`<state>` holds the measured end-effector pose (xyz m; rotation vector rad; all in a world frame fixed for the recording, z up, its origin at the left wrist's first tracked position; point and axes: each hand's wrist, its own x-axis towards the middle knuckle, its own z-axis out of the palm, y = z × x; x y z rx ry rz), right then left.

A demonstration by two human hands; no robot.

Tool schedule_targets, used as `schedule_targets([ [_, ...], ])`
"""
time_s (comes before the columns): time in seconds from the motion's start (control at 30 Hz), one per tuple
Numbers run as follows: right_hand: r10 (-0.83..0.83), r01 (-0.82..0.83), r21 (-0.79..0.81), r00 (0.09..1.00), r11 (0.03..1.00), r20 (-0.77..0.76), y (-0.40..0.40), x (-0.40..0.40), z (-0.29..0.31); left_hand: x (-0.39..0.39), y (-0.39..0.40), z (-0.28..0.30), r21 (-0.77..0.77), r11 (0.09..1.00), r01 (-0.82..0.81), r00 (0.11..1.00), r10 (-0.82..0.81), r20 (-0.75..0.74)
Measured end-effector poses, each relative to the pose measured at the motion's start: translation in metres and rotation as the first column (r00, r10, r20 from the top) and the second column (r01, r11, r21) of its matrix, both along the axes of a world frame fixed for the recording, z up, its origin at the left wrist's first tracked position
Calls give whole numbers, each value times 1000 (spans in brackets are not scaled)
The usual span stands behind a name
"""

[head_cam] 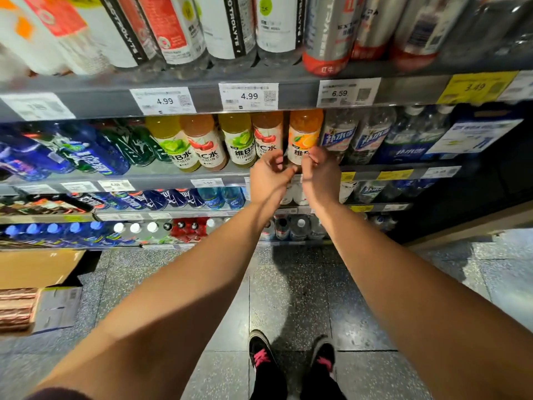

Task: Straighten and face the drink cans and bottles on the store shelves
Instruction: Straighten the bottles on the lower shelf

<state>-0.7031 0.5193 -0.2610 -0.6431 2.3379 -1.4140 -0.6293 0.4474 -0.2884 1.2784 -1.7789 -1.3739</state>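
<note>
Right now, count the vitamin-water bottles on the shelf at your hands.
5 in the front row, left to right: lime, cherry, lime, cherry, orange. Others may stand hidden behind.

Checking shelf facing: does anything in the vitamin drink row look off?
Mostly tidy, labels forward. A dark gap separates the orange bottle from the cherry bottle to its left, unlike the tightly packed others. Both hands are there.

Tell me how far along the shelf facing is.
Done: four lime and cherry vitamin bottles face forward. In hand: left hand and right hand reach at the orange bottle. Left: the blue bottles at left look tilted.
</note>
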Motion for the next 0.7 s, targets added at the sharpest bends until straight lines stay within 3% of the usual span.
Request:
schedule_targets([
  [0.13,76,-76,-66,997,995,1,-3,26,9,38,4,5,-12,999,-35,999,36,35],
  [0.3,124,-99,-171,982,980,142,-17,56,16,82,-3,18,-86,985,-148,987,153,48],
  [0.47,76,-60,-125,988,990,133,-36,82,16,110,-23,29,-121,965,-231,972,234,10],
  [0.7,-3,4,-24,998,1000,64,-63,87,5,113,-55,23,-83,977,-199,980,196,-45],
])
